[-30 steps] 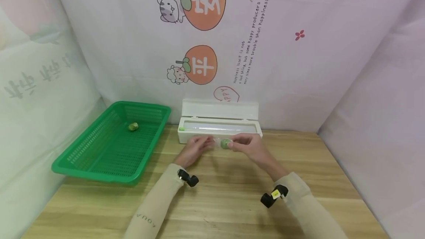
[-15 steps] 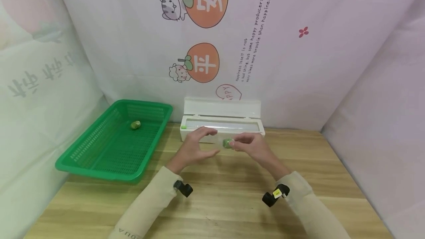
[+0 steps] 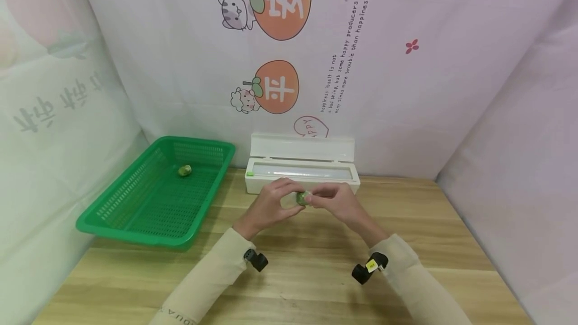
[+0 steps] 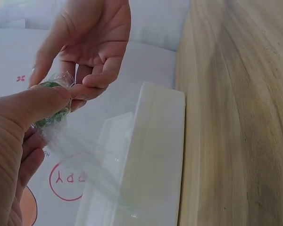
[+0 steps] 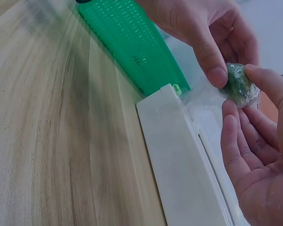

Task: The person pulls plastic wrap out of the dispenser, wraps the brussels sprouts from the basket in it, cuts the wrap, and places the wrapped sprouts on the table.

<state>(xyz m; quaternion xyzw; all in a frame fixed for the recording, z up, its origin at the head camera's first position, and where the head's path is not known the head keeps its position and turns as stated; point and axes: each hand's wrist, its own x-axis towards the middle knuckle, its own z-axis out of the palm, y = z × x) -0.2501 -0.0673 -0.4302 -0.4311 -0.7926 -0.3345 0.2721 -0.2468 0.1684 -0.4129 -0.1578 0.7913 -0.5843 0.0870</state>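
Both hands meet over the table, just in front of the white cling film box (image 3: pixel 302 184). Between them is a small round green item (image 5: pixel 240 87) wrapped in clear cling film; its exact kind is hidden by the wrap. My right hand (image 3: pixel 340 204) pinches it between thumb and fingers. From the other side, my left hand (image 3: pixel 271 204) pinches it too, thumb on the near face and fingers behind. A loose tail of cling film (image 4: pixel 85 160) trails off the item in the left wrist view. The box lid (image 3: pixel 302 148) stands raised, with the film roll (image 3: pixel 302 171) inside.
A green slotted basket (image 3: pixel 180 240) stands on the left of the wooden table (image 3: pixel 316 275). Inside it lies another small wrapped green item (image 3: pixel 184 170). White printed cloth (image 3: pixel 384 99) encloses the back and sides.
My left hand spread its thumb and fingers apart, then came in to pinch the wrapped item. The item shifted slightly left, still in my right hand.
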